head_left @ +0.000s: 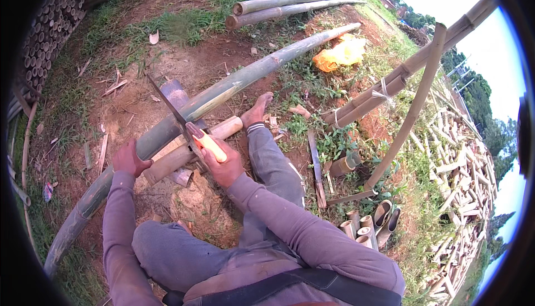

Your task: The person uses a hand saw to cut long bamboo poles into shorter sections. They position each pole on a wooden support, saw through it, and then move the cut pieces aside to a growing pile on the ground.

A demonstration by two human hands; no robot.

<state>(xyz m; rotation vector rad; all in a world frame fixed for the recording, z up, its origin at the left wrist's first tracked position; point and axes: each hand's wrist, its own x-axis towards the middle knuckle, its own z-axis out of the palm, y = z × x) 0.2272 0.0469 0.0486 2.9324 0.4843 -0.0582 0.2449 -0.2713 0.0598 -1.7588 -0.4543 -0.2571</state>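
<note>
A long green bamboo pole (237,83) runs slantwise from the near left to the far right. My left hand (129,158) is closed around it on the left. In my right hand (223,164) is the orange-and-wood handle of a handsaw (167,101). The saw's blade lies across the pole, pointing away to the far left; how deep it sits in the bamboo I cannot tell. A pale short bamboo piece (167,165) and a darker bamboo log (174,91) lie crosswise below the pole. My bare foot (259,108) rests just right of these pieces.
Two bamboo poles (278,8) lie beyond, near a yellow-orange plastic bag (340,54). Tied, slanting bamboo (370,103) stands at the right, with a long flat blade (315,164) and cut bamboo tubes (365,231) nearby. Scraps form a heap (460,178); stacked bamboo (50,41) fills the far left.
</note>
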